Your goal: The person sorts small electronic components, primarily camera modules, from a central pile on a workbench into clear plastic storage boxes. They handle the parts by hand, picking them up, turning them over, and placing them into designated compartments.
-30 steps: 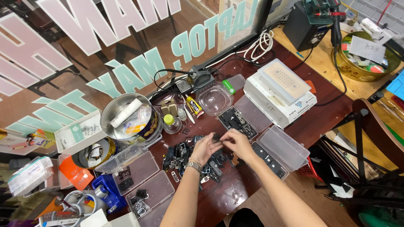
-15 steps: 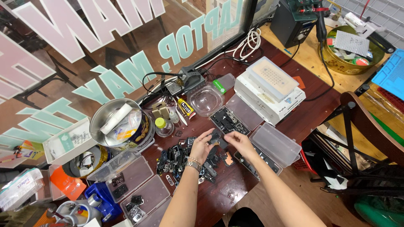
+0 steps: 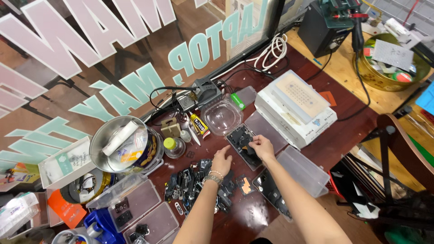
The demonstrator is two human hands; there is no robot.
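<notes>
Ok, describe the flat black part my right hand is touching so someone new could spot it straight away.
Start at the big white boxy machine on the dark red table. Just to its left lies a clear shallow tray, and the right hand rests on the black part inside it. Unlike the jumbled heap of small dark parts by the left hand, it lies flat.

Dark red-brown desk by a lettered window, crowded with small parts.

The desk (image 3: 348, 122) carried a heap of small black parts (image 3: 194, 183) near its middle, clear plastic boxes (image 3: 135, 203) at the near left, and a round metal tin (image 3: 124, 144) farther left. A white flat-topped machine (image 3: 296, 106) stood at the far right, a clear domed lid (image 3: 221, 117) beside it, and a coiled white cable (image 3: 271, 49) lay at the far edge.
</notes>
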